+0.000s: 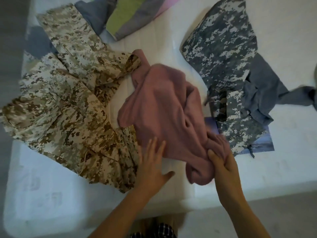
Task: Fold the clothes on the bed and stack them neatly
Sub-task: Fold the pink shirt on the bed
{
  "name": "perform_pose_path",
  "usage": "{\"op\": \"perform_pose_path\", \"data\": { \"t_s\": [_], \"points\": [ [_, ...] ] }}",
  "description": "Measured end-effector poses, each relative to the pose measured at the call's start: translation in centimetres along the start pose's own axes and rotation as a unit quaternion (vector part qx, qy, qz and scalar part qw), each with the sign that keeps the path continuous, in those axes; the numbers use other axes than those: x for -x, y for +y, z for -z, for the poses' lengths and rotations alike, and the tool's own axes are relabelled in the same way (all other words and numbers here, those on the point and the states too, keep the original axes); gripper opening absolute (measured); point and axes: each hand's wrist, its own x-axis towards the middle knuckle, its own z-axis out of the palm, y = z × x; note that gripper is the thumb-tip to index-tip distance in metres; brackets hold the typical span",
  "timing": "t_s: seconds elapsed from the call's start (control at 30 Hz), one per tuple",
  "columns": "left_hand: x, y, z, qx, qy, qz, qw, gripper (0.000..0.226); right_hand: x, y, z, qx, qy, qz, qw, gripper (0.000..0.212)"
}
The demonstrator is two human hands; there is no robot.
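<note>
A crumpled pink garment (164,107) lies in the middle of the white bed (51,194). My right hand (223,158) grips a bunched end of it near the front edge, fingers curled into the cloth. With its fingers spread and straight, my left hand (154,162) lies flat against the garment's near edge, beside the tan camouflage clothing. That tan camouflage clothing (68,100) sprawls unfolded across the left half of the bed. A blue-grey camouflage garment (223,54) lies at the right.
A plain blue-grey garment (260,93) lies under and beside the blue camouflage one, with a light blue sheet (262,143) under its near end. A green, grey and pink pile (130,18) and a blue-grey cloth (92,16) sit at the back. The bed's front edge runs just past my forearms.
</note>
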Motion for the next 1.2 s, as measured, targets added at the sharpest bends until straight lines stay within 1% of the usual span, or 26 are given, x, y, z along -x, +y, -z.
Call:
{"op": "perform_pose_path", "data": {
  "t_s": [0.03,0.07,0.1,0.17,0.2,0.23,0.3,0.4,0.47,0.5,0.57,0.63,0.67,0.7,0.73,0.77,0.8,0.87,0.93,0.97,1.0,1.03,1.1,1.13,1.2],
  "points": [
    [-0.5,2.0,0.8,0.023,0.015,0.002,1.000,0.099,0.5,-1.5,0.0,-0.001,-0.035,-0.004,0.999,0.045],
    [-1.1,3.6,1.9,0.044,0.026,0.007,0.999,0.094,0.9,-2.8,0.0,0.026,-0.070,-0.007,0.997,0.047],
    [-1.5,4.6,3.3,0.058,0.031,0.004,0.998,0.084,1.2,-4.1,0.1,0.058,-0.093,-0.009,0.994,0.049],
    [-1.8,5.1,6.5,0.085,0.046,-0.035,0.995,0.053,1.9,-7.2,0.6,0.085,-0.107,0.006,0.991,0.048],
    [-1.6,5.0,8.2,0.091,0.059,-0.047,0.993,0.041,2.2,-9.0,1.0,0.085,-0.104,0.023,0.991,0.045],
    [-1.3,4.7,10.1,0.087,0.069,-0.041,0.993,0.033,2.7,-11.1,1.6,0.078,-0.100,0.038,0.991,0.043],
    [0.2,4.7,14.0,0.073,0.109,-0.036,0.991,0.027,4.5,-15.4,3.0,0.049,-0.099,0.068,0.992,0.040],
    [2.8,5.9,19.7,0.067,0.151,-0.067,0.984,0.022,7.9,-21.5,4.6,0.013,-0.100,0.097,0.990,0.032],
    [2.5,6.2,21.4,0.072,0.180,-0.075,0.978,0.021,7.9,-24.2,5.5,-0.047,-0.117,0.058,0.990,0.027],
    [3.3,6.7,23.2,0.080,0.187,-0.070,0.977,0.022,9.0,-26.5,6.4,-0.077,-0.138,0.042,0.986,0.024],
    [4.9,7.5,26.1,0.102,0.184,-0.029,0.977,0.019,10.9,-30.5,8.6,-0.103,-0.187,0.022,0.977,0.019],
    [6.2,7.8,28.5,0.142,0.157,0.004,0.977,0.017,12.5,-33.6,10.7,-0.106,-0.224,0.022,0.969,0.011],
    [6.9,7.9,29.7,0.176,0.147,0.008,0.973,0.018,13.1,-34.7,11.5,-0.091,-0.227,0.021,0.969,0.011],
    [7.6,7.9,30.8,0.210,0.145,0.007,0.967,0.018,13.4,-35.4,12.4,-0.057,-0.206,0.019,0.977,0.009],
    [8.4,8.1,32.1,0.237,0.154,0.001,0.959,0.017,13.5,-35.8,13.3,-0.004,-0.165,0.022,0.986,0.011],
    [9.2,8.3,33.4,0.253,0.171,-0.013,0.952,0.016,13.4,-35.9,14.1,0.065,-0.113,0.030,0.991,0.018],
    [9.9,8.7,34.9,0.260,0.185,-0.030,0.947,0.014,13.2,-35.8,14.9,0.131,-0.066,0.036,0.989,0.025],
    [11.2,9.9,37.8,0.275,0.185,-0.079,0.940,0.010,13.1,-35.1,16.0,0.229,-0.020,0.030,0.973,0.033],
    [12.7,11.5,40.4,0.277,0.169,-0.128,0.937,0.007,13.2,-34.3,16.4,0.296,-0.014,0.011,0.955,0.044],
    [13.4,12.2,41.4,0.267,0.162,-0.152,0.938,0.012,13.4,-34.1,16.5,0.337,-0.007,0.007,0.941,0.050],
    [14.0,12.5,42.3,0.239,0.160,-0.169,0.943,0.014,13.6,-33.9,16.5,0.373,-0.002,0.007,0.928,0.055],
    [14.4,12.7,43.0,0.195,0.165,-0.179,0.950,0.012,13.8,-34.0,16.5,0.399,-0.003,0.010,0.917,0.057],
    [14.9,12.5,44.2,0.105,0.197,-0.184,0.957,0.005,14.2,-34.3,16.4,0.407,-0.012,0.011,0.913,0.054],
    [15.2,12.3,44.7,0.083,0.219,-0.186,0.954,0.004,14.4,-34.5,16.4,0.404,-0.015,0.009,0.915,0.050],
    [15.4,12.1,45.6,0.090,0.259,-0.190,0.943,0.007,14.8,-35.0,16.3,0.379,-0.025,0.008,0.925,0.041]
  ]
}}
